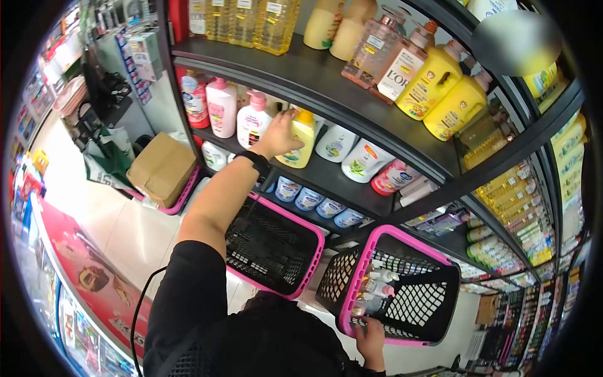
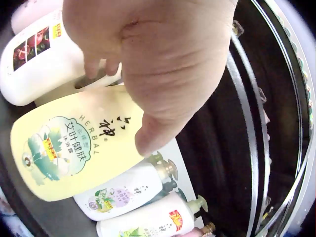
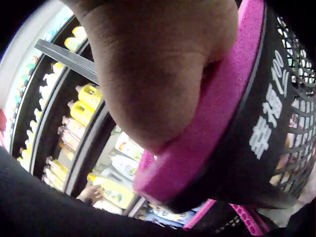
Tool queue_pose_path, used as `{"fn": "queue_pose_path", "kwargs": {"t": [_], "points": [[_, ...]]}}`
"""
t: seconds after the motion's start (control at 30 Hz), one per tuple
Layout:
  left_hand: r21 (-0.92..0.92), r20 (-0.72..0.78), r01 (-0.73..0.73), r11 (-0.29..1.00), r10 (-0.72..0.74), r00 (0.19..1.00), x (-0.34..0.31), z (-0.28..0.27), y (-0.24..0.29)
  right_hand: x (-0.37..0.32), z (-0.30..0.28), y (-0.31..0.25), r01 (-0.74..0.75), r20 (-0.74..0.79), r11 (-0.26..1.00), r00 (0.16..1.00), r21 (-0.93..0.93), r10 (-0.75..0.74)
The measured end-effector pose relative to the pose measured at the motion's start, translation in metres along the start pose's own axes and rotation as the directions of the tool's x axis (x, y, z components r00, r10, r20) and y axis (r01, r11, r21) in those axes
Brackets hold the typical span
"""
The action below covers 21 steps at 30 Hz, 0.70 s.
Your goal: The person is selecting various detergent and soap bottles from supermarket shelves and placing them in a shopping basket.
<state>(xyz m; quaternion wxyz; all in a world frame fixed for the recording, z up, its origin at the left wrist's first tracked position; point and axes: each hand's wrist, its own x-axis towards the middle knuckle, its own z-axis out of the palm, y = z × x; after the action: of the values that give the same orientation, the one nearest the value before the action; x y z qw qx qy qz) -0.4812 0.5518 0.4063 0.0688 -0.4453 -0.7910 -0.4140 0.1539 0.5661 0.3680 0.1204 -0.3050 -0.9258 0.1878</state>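
Observation:
My left hand [image 1: 281, 136] holds a pale yellow pump bottle [image 1: 298, 143] by its upper part at the shelf, thumb across the front of it. In the left wrist view the hand [image 2: 168, 59] covers the top of that yellow bottle [image 2: 74, 143], whose green herbal label faces the camera. White bottles stand on either side of it. My right hand [image 1: 369, 342] grips the pink rim of a black mesh basket [image 1: 424, 301] holding several clear pump bottles [image 1: 377, 292]. The right wrist view shows this hand [image 3: 153, 74] over the pink rim [image 3: 197, 148]; its fingertips are hidden.
A second black basket [image 1: 273, 245] with a pink rim lies below the shelf. A cardboard box [image 1: 162, 168] stands at the left. The upper shelf [image 1: 301, 69] with several bottles overhangs the hand. Blue-labelled tubs [image 1: 309, 198] line the level underneath.

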Motion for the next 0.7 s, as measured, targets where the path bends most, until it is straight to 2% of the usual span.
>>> {"fn": "queue_pose_path", "kwargs": {"t": [0.07, 0.1, 0.13, 0.23, 0.33, 0.37, 0.47, 0.6, 0.67, 0.7], "points": [[-0.148, 0.136, 0.137, 0.98, -0.117, 0.984, 0.011, 0.001, -0.007, -0.005, 0.01, 0.001, -0.006, -0.081, 0.997, 0.997, -0.079, -0.001], [-0.228, 0.254, 0.241, 0.944, -0.181, 0.95, 0.013, -0.002, -0.006, -0.005, 0.011, -0.001, -0.02, -0.097, 0.994, 0.995, -0.11, 0.009], [-0.244, 0.178, 0.141, 0.959, -0.099, 0.979, 0.018, 0.02, -0.031, -0.002, 0.011, -0.001, -0.032, -0.107, 0.993, 0.994, -0.111, 0.02], [-0.226, 0.197, 0.139, 0.964, -0.094, 0.976, 0.019, 0.006, -0.006, -0.004, 0.016, -0.004, -0.083, -0.127, 0.991, 0.99, -0.109, 0.069], [-0.097, 0.086, 0.183, 0.978, -0.175, 0.981, 0.008, 0.016, 0.01, -0.003, 0.014, -0.007, -0.122, -0.131, 0.983, 0.986, -0.137, 0.104], [-0.105, 0.089, 0.215, 0.971, -0.206, 0.975, 0.006, 0.022, 0.009, -0.003, 0.013, -0.009, -0.137, -0.127, 0.979, 0.985, -0.149, 0.119], [-0.423, 0.104, 0.236, 0.875, -0.211, 0.972, 0.002, 0.036, 0.003, -0.005, 0.016, -0.005, -0.129, -0.137, 0.978, 0.985, -0.161, 0.108], [-0.346, 0.055, 0.308, 0.887, -0.308, 0.95, -0.009, 0.03, 0.022, -0.005, 0.017, -0.007, -0.128, -0.163, 0.976, 0.982, -0.176, 0.1], [-0.35, -0.007, 0.276, 0.895, -0.297, 0.955, -0.025, 0.038, 0.022, -0.007, 0.012, -0.014, -0.201, -0.113, 0.967, 0.976, -0.155, 0.185], [-0.405, -0.117, 0.199, 0.892, -0.266, 0.957, -0.04, 0.043, 0.023, -0.01, 0.012, -0.013, -0.217, -0.103, 0.97, 0.973, -0.114, 0.205]]}}
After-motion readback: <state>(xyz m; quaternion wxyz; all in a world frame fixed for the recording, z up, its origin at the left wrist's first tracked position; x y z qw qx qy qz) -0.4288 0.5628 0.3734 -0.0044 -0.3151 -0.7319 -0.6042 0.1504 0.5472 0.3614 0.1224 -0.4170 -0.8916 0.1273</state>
